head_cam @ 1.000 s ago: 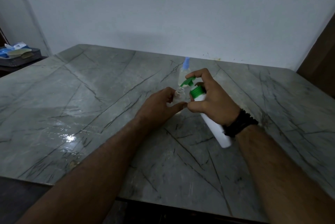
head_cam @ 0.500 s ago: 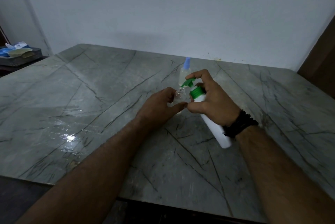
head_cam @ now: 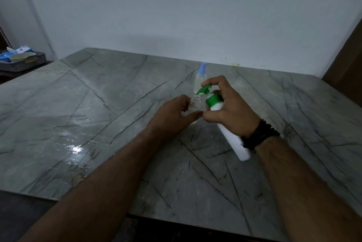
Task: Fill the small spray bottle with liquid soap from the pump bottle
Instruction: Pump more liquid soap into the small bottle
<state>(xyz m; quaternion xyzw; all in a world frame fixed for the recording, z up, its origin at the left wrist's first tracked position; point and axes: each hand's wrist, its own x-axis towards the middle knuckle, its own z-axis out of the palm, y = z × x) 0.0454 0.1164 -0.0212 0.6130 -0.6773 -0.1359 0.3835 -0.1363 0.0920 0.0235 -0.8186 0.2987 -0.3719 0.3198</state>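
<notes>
Your right hand (head_cam: 233, 112) has its grip wrapped round the neck of the white plastic pump bottle with the green collar and green pump head (head_cam: 225, 122), thumb underneath, forefinger hooked over the top of the pump. You hold the bottle tilted, its base up off the grey veined stone worktop (head_cam: 98, 116) and pointing back toward you, its green spout just above the open mouth of the small clear spray bottle (head_cam: 195, 104).

Your left hand (head_cam: 174, 116) has its grip curled round that small bottle, which stands upright on the worktop with no cap on its threaded neck. Your fingers cover most of its body, so how much soap is inside cannot be told. The white bottle is opaque; its contents cannot be seen either.

Just behind both stands a second clear spray bottle with a pale blue cap (head_cam: 199, 79), holding a pale, faintly yellowish liquid; your right hand and the pump head hide its lower right side.

That makes three bottles in all. A black beaded band (head_cam: 258, 134) circles your right wrist. At the far left edge, a dark tray of blue and white items (head_cam: 21, 59) is cut off and too dim to identify.
</notes>
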